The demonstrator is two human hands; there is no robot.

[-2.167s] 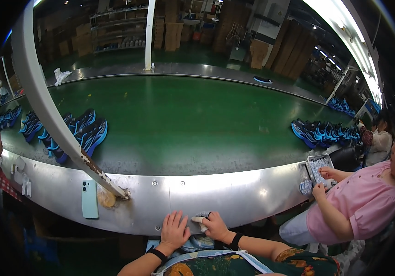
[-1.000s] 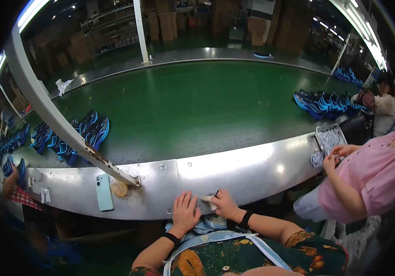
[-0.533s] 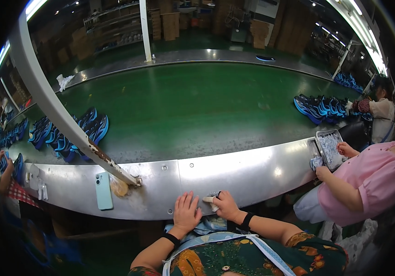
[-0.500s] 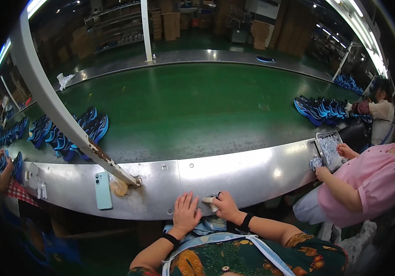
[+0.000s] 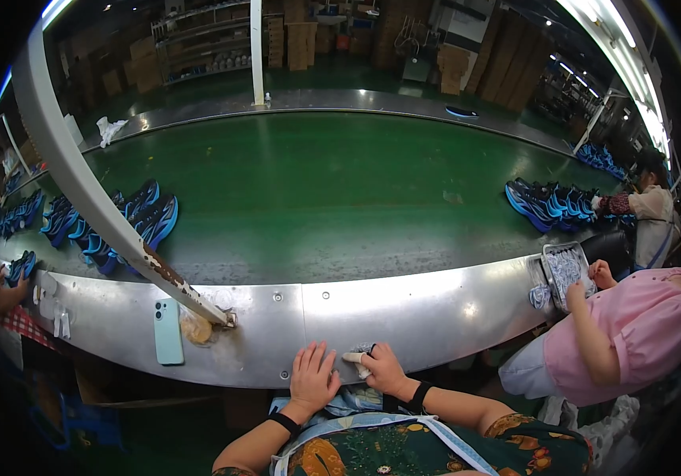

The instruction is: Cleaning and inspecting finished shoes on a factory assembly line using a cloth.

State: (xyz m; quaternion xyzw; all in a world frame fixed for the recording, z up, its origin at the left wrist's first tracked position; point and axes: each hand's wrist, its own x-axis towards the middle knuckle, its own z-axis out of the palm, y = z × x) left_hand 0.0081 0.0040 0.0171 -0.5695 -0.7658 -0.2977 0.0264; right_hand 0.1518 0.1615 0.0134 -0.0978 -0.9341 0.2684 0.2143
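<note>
My left hand lies flat on the front edge of the metal ledge, fingers stretched out, with nothing in it. Just to its right, my right hand rests on the same edge with its fingers curled. A whitish, finger-like piece sticks out leftward from the right hand; whether it is a covered finger or something held cannot be made out. A small grey, crumpled patch shows beside those fingers, partly hidden. Black bands circle both wrists. Blue-patterned cloth hangs below my hands.
A green conveyor belt runs beyond the ledge, carrying black-and-blue sneakers at left and more sneakers at right. A pale green phone lies near a slanted post. At right, a person in pink handles a metal tray.
The view has shifted slightly. My hands stay nearly in place on the ledge edge. The person in pink has brought a hand from the bundle beside the tray up over the tray.
</note>
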